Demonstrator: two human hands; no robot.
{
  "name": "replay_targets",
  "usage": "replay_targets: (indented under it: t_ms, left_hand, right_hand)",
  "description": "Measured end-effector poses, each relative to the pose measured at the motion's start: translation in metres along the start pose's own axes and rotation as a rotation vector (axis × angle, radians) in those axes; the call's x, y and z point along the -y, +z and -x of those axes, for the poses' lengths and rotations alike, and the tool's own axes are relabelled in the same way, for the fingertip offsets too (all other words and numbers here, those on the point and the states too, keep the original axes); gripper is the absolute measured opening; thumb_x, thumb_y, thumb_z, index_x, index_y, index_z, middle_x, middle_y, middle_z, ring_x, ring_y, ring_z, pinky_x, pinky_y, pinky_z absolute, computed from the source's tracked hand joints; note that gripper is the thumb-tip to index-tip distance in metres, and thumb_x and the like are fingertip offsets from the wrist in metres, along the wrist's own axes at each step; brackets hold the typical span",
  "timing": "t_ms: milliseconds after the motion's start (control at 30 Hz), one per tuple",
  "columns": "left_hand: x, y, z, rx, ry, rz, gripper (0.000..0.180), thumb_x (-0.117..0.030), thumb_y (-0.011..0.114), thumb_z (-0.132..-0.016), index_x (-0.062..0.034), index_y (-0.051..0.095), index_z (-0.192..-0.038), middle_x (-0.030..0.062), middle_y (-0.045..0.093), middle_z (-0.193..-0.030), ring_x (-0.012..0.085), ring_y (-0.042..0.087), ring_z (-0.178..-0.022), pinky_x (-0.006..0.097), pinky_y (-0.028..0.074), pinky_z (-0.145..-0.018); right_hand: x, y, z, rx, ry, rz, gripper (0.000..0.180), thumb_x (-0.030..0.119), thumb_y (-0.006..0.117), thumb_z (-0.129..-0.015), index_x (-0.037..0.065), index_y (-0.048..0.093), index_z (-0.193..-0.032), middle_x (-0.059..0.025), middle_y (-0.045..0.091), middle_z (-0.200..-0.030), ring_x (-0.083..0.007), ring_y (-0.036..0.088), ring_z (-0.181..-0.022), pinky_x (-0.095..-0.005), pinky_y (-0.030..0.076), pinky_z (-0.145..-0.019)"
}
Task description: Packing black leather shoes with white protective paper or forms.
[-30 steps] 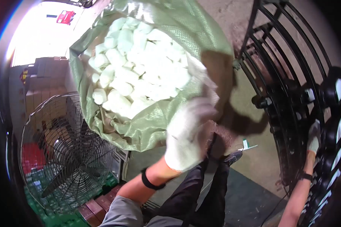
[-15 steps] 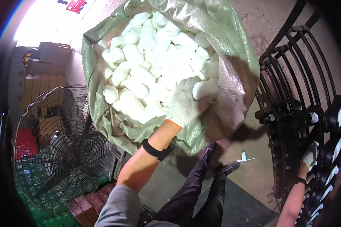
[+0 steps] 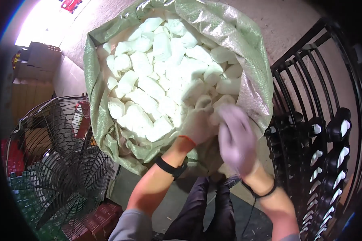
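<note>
A large pale green woven sack (image 3: 253, 76), its mouth folded wide, is filled with soft-looking white bundles (image 3: 140, 62). Both my hands wear white knit gloves and meet over the sack's near right part. My left hand (image 3: 199, 122), an orange cuff at its wrist, is closed around a white bundle (image 3: 222, 105) that shows partly between the hands. Right beside it, my right hand (image 3: 237, 138) reaches the same bundle. It is smeared by motion, and its fingers cannot be made out clearly.
A large wire-caged fan (image 3: 64, 168) stands at the left, with dark red boxes (image 3: 96, 221) and green crates (image 3: 18, 197) by it. Cardboard boxes (image 3: 38, 64) are stacked behind. At the right, a black metal rack (image 3: 309, 76) bears rows of black pieces with white in them (image 3: 338, 156).
My right hand has come from the black rack at the right to the sack, next to my left hand. My left hand has moved slightly down, still at the white bundle.
</note>
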State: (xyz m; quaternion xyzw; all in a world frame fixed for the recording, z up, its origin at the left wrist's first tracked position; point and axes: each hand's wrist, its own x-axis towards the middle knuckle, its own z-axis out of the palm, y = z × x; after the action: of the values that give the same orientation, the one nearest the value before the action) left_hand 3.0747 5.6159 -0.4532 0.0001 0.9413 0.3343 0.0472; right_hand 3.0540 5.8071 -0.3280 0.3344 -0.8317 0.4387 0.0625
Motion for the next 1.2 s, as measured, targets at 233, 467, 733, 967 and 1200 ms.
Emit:
replay_targets:
  t_ms: [233,467,733,967,1200]
  left_hand:
    - [-0.041,-0.022,0.028,-0.343,-0.039,0.048,0.049,-0.022,0.087,-0.079,-0.0037,0.08,-0.124,0.0232,0.073,-0.136,0.0423,0.066,-0.135,0.051,0.053,-0.111]
    - [-0.031,-0.044,0.026,-0.265,-0.193,0.209,0.05,-0.025,0.086,-0.083,0.0016,0.078,-0.124,0.0292,0.07,-0.139,0.0502,0.069,-0.123,0.055,0.056,-0.105]
    - [0.037,-0.044,-0.034,0.396,-0.252,0.207,0.05,-0.03,0.09,-0.091,-0.0005,0.081,-0.13,0.0226,0.077,-0.139,0.0308,0.07,-0.132,0.039,0.053,-0.115]
    - [0.025,-0.035,-0.016,-0.019,-0.406,0.199,0.042,-0.014,0.092,-0.087,0.0167,0.074,-0.11,0.0278,0.056,-0.158,0.027,0.064,-0.13,0.035,0.056,-0.103]
    - [-0.119,-0.041,0.03,-0.513,-0.33,-0.134,0.035,-0.019,0.089,-0.095,0.0126,0.077,-0.103,0.0212,0.055,-0.162,0.0232,0.064,-0.128,0.032,0.053,-0.101]
  right_hand:
    - [-0.163,0.073,-0.089,0.336,0.501,0.524,0.038,0.017,0.072,-0.096,0.006,0.073,-0.132,-0.0248,0.08,-0.119,-0.0436,0.075,-0.115,-0.0514,0.059,-0.102]
    - [-0.095,0.029,-0.049,-0.113,0.099,0.046,0.055,0.023,0.069,-0.1,-0.006,0.062,-0.147,-0.0292,0.071,-0.138,-0.0437,0.071,-0.126,-0.0472,0.055,-0.112]
    - [-0.007,-0.049,0.069,-0.189,0.581,-0.86,0.066,0.024,0.088,-0.092,0.002,0.06,-0.147,-0.0165,0.066,-0.139,-0.0233,0.067,-0.123,-0.0381,0.055,-0.108]
    - [-0.052,-0.142,0.239,-0.705,0.984,-1.389,0.062,0.019,0.082,-0.101,0.004,0.058,-0.156,-0.0114,0.072,-0.137,-0.0226,0.07,-0.126,-0.0419,0.058,-0.107]
    - [-0.182,-0.242,0.329,-1.108,0.94,-0.653,0.055,0.015,0.074,-0.103,0.005,0.059,-0.155,-0.0077,0.068,-0.142,-0.0221,0.068,-0.121,-0.0421,0.057,-0.1]
